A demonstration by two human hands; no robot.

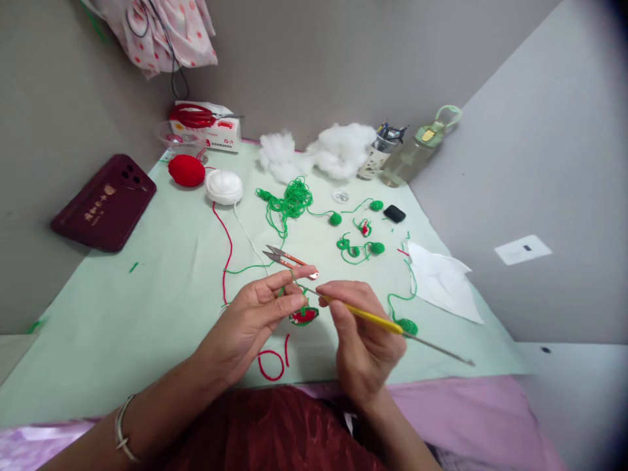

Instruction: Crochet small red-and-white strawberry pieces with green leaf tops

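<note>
In my right hand [366,327] is a crochet hook [375,318] with a yellow handle, its thin tip reaching to the fingers of my left hand. My left hand [260,307] pinches a small crochet piece [304,316], red inside with a green rim, which hangs below the fingertips. Green yarn runs over the raised left index finger. Just beyond that finger lie thread snips [289,260] with orange handles. Exactly how the hook tip sits in the stitches is too small to make out.
Behind the hands are a green yarn tangle [294,199], a white yarn ball [224,188], a red yarn ball [186,171] and white stuffing [338,150]. Small green crochet pieces [377,248] and white paper [441,281] lie right; a bottle [417,150] stands by the wall.
</note>
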